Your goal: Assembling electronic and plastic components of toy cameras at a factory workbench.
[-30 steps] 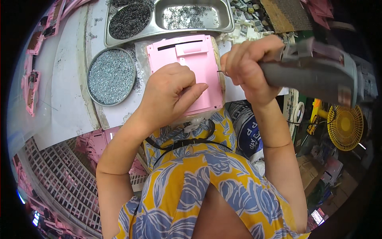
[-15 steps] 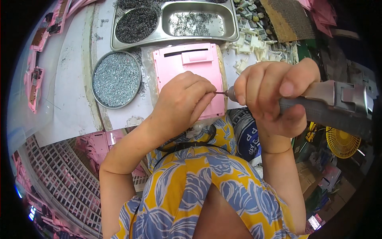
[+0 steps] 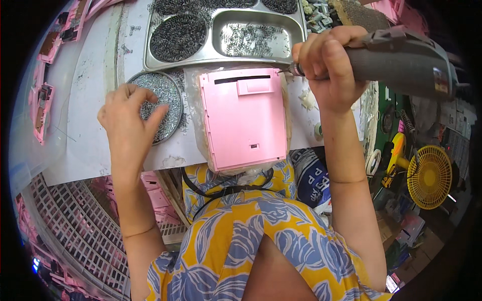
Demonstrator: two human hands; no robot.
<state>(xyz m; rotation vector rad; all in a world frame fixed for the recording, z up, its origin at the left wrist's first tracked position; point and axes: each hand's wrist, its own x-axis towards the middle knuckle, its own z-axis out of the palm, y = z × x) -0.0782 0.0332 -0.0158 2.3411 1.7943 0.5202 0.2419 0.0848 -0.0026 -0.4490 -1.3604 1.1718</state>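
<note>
My right hand (image 3: 334,67) is wrapped round a dark grey electric screwdriver (image 3: 396,62). Its bit meets the top right corner of a pink plastic panel (image 3: 246,120), which lies flat with a dark slot along its top edge. Over the left part of a round metal dish (image 3: 179,108) hovers my left hand (image 3: 128,118). Its thumb and forefinger are apart, the other fingers loosely curled, and nothing shows between them. Many small silvery screws (image 3: 168,95) fill the dish.
Beyond the panel stands a metal compartment tray (image 3: 216,62) with dark coil springs (image 3: 178,37). Small white plastic parts (image 3: 307,100) lie right of the panel. A slatted grey basket (image 3: 75,236) sits at lower left, and a yellow fan (image 3: 429,175) at right.
My left hand has left the panel and moved left to the screw dish. My right hand has carried the screwdriver up to the panel's top right corner. The panel now shows fully.
</note>
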